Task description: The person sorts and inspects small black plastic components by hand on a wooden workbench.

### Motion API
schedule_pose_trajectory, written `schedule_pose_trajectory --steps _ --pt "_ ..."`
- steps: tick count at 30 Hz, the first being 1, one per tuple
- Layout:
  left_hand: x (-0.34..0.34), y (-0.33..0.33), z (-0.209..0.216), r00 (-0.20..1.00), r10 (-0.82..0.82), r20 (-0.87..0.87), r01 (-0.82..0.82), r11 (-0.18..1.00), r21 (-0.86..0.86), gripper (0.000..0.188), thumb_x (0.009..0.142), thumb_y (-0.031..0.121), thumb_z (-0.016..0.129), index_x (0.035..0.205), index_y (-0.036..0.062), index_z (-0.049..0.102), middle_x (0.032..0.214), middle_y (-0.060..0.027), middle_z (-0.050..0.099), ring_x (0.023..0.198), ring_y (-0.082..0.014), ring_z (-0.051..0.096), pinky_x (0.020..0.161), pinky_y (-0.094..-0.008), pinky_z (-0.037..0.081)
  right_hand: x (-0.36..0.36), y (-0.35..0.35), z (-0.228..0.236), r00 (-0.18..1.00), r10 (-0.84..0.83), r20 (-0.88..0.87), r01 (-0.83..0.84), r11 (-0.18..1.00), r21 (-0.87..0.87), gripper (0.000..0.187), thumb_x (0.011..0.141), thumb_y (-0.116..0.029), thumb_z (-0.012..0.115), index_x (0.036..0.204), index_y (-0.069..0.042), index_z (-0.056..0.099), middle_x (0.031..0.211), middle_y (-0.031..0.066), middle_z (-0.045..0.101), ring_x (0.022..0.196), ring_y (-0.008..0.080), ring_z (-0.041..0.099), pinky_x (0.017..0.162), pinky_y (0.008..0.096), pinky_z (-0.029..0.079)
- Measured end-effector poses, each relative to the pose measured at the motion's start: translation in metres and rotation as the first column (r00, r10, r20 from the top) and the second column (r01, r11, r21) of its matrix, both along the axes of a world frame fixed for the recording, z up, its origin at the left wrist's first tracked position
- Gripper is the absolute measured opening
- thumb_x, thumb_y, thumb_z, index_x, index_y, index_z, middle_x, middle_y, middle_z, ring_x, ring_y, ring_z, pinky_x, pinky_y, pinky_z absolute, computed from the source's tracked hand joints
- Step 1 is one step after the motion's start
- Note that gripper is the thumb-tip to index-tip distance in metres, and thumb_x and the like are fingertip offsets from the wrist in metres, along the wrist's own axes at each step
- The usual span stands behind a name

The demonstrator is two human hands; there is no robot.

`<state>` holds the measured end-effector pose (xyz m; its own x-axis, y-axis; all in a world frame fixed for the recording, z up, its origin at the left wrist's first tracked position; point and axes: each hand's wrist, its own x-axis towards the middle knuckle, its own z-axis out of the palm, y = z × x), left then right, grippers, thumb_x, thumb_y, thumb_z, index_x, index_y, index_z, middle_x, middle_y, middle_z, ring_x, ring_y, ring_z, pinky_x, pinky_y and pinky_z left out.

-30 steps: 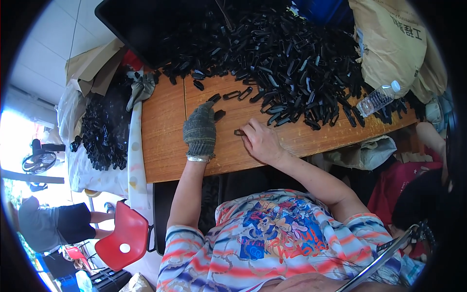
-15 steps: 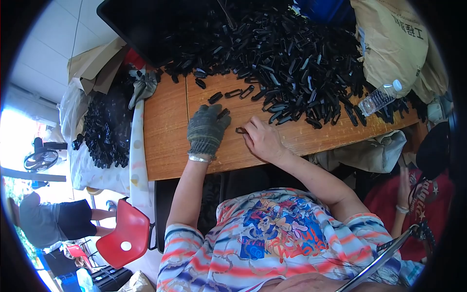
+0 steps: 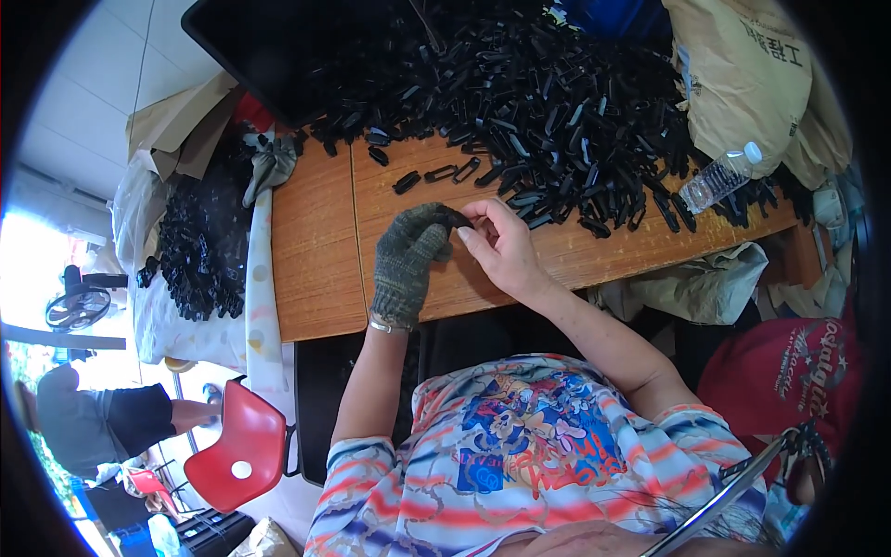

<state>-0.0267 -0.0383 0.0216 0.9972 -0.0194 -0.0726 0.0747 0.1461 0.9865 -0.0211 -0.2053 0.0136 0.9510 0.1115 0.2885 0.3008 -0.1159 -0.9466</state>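
Over the near part of the wooden table [image 3: 311, 269], my two hands meet fingertip to fingertip. My left hand [image 3: 406, 260], in a dark grey knit glove, is closed with its fingers pinched around a small black plastic part [image 3: 457, 219]. My bare right hand [image 3: 506, 249] pinches at the same spot with thumb and fingers. Most of the part is hidden by the fingers, so whether there is one piece or two I cannot tell. Just beyond lie a few loose black oblong frames [image 3: 440, 174], apart from the large pile of black plastic parts [image 3: 557, 121].
A clear plastic bottle [image 3: 719, 181] leans at the pile's right edge beside a brown paper sack [image 3: 742, 84]. On the left are a bag of black parts [image 3: 200, 251] and a grey glove [image 3: 269, 167]. A red chair [image 3: 237, 446] stands lower left; a person in red [image 3: 780, 371] is at right.
My left hand has turned and closed, moving toward the right hand. My right hand has lifted slightly to meet it, bringing the small black pieces together. The person at right has lowered a hand.
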Motion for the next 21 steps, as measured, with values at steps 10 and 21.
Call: schedule_pose_trajectory --steps 10,21 --pt "-0.014 -0.002 0.002 0.993 0.004 0.116 -0.015 0.996 0.093 0.024 0.09 0.005 0.066 0.114 0.0025 0.066 0.101 -0.005 0.071 0.079 -0.01 0.064 0.065 -0.0238 0.053 -0.013 0.002 0.011 0.996 0.007 0.092 0.003 0.993 -0.116 0.023 0.086 -0.004 0.068 0.106 0.002 0.059 0.095 0.0113 0.062 0.068 0.018 0.062 0.062 0.0293 0.049" --pt "-0.035 -0.015 -0.014 0.973 0.121 0.198 -0.177 0.937 0.301 0.034 0.089 0.005 0.067 0.123 0.0037 0.064 0.11 -0.0094 0.071 0.099 -0.0176 0.068 0.084 -0.0306 0.054 -0.023 0.003 0.008 0.948 -0.017 0.319 0.099 0.965 -0.242 0.024 0.08 0.002 0.07 0.102 0.0 0.06 0.092 0.0133 0.06 0.069 0.026 0.064 0.06 0.0333 0.051"
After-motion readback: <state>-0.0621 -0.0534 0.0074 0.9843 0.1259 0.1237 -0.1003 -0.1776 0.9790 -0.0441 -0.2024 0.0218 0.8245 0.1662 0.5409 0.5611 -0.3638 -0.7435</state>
